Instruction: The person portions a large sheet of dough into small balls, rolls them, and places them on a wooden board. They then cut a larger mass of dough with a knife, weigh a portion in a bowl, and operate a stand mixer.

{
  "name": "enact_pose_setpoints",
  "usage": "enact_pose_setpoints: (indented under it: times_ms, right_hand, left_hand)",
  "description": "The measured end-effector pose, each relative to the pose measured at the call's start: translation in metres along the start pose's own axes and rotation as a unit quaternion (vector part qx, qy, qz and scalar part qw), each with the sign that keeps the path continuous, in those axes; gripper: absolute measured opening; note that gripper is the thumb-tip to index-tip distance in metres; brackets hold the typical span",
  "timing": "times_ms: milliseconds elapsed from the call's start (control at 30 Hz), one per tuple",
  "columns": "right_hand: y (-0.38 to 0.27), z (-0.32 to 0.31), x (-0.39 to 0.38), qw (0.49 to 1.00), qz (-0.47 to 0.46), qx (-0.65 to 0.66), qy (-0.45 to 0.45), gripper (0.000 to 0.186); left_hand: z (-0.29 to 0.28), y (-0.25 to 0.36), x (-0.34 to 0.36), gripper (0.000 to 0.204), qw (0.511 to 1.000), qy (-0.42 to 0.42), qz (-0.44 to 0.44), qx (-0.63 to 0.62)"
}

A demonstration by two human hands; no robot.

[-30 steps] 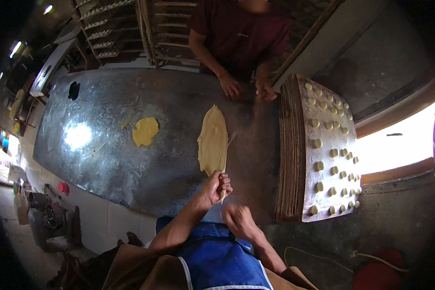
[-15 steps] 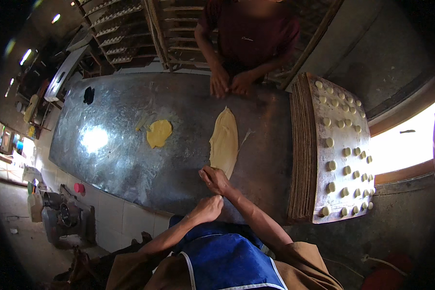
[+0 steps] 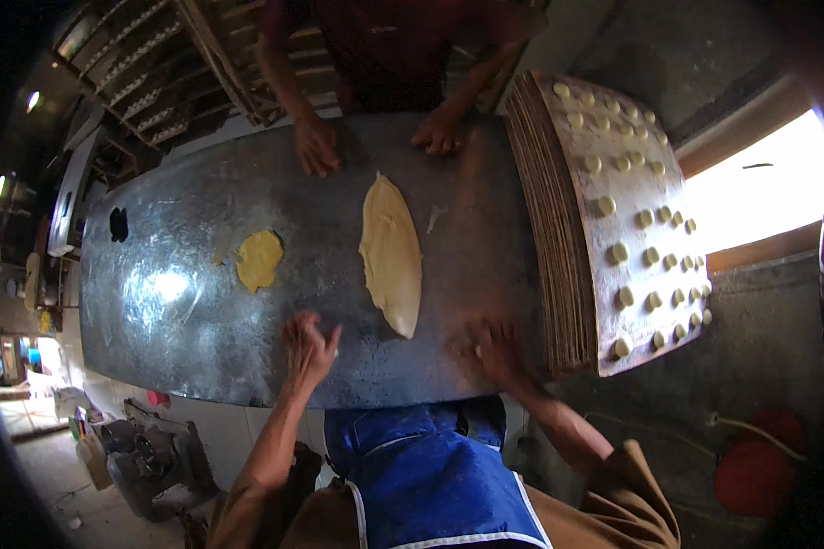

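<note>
The pale-yellow, elongated dough slab (image 3: 394, 256) lies on the grey metal surface (image 3: 192, 339), axis near twelve-to-six: one-thirty from the spread left hand (image 3: 311, 349), ten-thirty from the right hand (image 3: 499, 355), its blurred grip unclear; both similarly near.

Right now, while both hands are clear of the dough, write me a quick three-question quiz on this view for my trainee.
1. True or false: the person's left hand grips the long pale dough.
2. On what do the small pale rounds rest?
3. Which lies left of the long pale dough?
A. The flattened yellow lump
B. The small pale rounds
C. The bright window

Key:
1. False; it is apart from the dough, fingers spread.
2. The top of the stack of flat trays at the right.
3. A
</note>
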State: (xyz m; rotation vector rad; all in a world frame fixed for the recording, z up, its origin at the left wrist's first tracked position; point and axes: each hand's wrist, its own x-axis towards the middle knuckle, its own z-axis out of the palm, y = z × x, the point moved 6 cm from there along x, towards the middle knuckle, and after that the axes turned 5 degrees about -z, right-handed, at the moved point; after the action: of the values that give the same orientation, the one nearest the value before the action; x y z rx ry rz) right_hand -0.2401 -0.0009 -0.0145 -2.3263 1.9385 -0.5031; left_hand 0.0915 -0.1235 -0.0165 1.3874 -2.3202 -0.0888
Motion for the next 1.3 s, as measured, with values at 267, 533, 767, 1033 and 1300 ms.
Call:
enact_pose_setpoints:
  times_ms: [267,533,767,1033,1300]
  right_hand:
    - [-0.024,0.077,-0.043,0.981,0.016,0.188,-0.033,0.030]
    - [-0.030,0.040,0.043,0.988,0.010,0.131,0.085,0.028]
    - [0.031,-0.006,0.043,0.989,0.025,0.144,-0.022,0.020]
    - [0.038,0.052,-0.018,0.954,0.115,0.234,-0.149,0.026]
    - [-0.007,0.050,-0.004,0.961,0.136,0.243,0.001,0.030]
  left_hand:
    - [0.038,0.060,-0.045,0.054,0.979,-0.014,-0.009,-0.205]
    - [0.042,0.075,0.005,0.039,0.981,0.002,-0.069,-0.182]
    - [0.029,0.008,0.015,0.028,0.991,0.011,0.007,-0.136]
    - [0.032,0.026,-0.007,0.026,0.983,-0.012,0.007,-0.183]
    - [0.023,0.059,-0.034,0.033,0.974,0.054,0.031,-0.217]
